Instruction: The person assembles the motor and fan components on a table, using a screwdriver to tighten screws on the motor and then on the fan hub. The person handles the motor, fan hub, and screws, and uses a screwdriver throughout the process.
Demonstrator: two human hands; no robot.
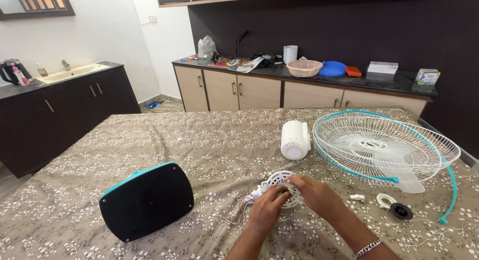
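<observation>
Two hands (294,197) grip a white, round, vented motor housing (281,182).

Both hands' fingers (279,194) hide much of the white vented part (280,181); forearms run off the bottom edge.

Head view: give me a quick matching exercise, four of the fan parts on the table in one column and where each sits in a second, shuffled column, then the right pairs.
Things:
1. Black base with teal edge
2. White motor housing
3. White wire grille with teal rim
4. Small black ring

Places:
A. Far right of the table, the largest part
B. Near left of the table, left of both hands
C. Middle of the table, beyond the hands, left of the grille
D. Near right, just below the grille

Pairs: 1-B, 2-C, 3-A, 4-D
</observation>
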